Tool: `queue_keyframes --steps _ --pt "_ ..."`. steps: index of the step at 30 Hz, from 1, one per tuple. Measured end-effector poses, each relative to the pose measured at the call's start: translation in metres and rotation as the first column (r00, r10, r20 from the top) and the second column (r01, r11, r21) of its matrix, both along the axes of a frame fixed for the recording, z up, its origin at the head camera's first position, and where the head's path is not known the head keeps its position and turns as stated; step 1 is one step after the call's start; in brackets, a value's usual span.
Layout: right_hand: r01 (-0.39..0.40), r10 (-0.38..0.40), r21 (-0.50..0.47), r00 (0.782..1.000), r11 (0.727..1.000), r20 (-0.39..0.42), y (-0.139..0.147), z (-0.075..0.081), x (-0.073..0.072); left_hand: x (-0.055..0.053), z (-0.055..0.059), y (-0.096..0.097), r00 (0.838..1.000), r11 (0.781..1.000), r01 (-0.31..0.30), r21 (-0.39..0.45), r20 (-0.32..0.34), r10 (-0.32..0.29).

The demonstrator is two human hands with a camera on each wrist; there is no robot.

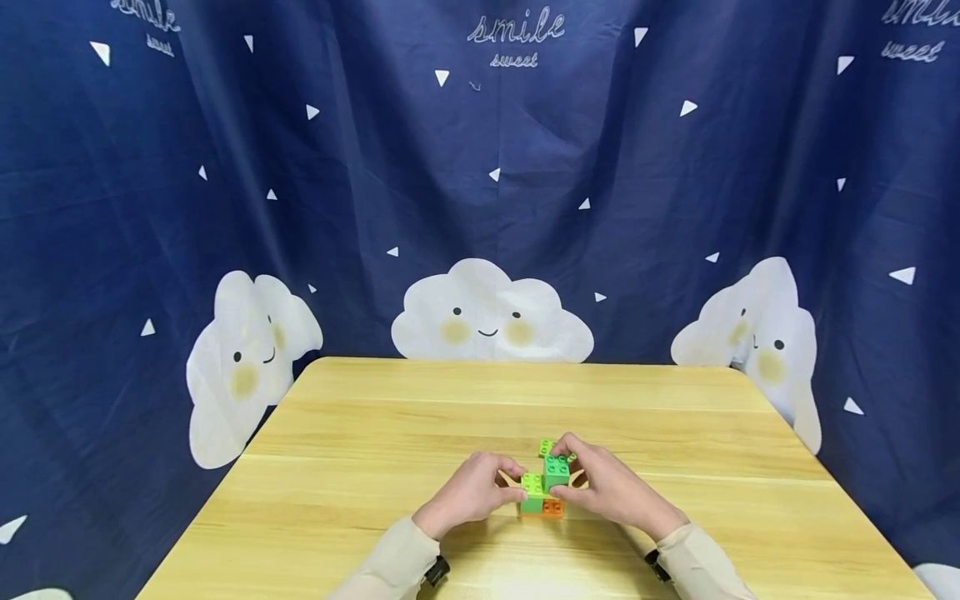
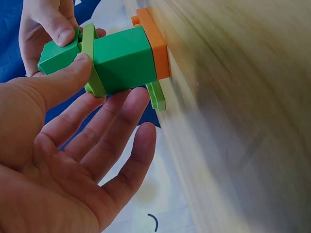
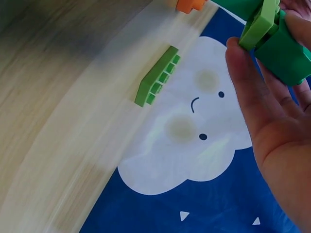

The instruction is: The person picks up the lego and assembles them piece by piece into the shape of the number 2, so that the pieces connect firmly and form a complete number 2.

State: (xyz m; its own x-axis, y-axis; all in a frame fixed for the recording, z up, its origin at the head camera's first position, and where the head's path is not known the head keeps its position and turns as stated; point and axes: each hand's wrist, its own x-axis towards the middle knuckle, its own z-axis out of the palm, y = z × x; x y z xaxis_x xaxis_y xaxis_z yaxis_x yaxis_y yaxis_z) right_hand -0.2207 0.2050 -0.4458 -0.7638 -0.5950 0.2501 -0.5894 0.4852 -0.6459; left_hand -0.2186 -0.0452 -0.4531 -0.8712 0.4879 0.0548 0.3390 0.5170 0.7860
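Only in head view: four studs [image 1: 552, 469] atop upper green brick [image 1: 556, 480].

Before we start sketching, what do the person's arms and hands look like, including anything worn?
The pale beige cloth left sleeve and matching right sleeve reach the wrists. Beside them show a small black left-wrist device and its right-wrist counterpart. The left hand and right hand wear no gloves.

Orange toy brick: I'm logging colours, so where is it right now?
Low in the head view, right of centre, the orange toy brick sits on the wooden table, between the left hand and right hand, directly under the lower green block.
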Motion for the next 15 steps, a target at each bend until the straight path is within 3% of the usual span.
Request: queue_keyframes --steps 15 --pt "-0.007 0.007 -0.001 1.0 1.0 0.022 0.0009 0.0005 0.0007 -0.001 -0.0015 0.0002 1.0 1.0 -0.002 0.004 0.005 0.002"
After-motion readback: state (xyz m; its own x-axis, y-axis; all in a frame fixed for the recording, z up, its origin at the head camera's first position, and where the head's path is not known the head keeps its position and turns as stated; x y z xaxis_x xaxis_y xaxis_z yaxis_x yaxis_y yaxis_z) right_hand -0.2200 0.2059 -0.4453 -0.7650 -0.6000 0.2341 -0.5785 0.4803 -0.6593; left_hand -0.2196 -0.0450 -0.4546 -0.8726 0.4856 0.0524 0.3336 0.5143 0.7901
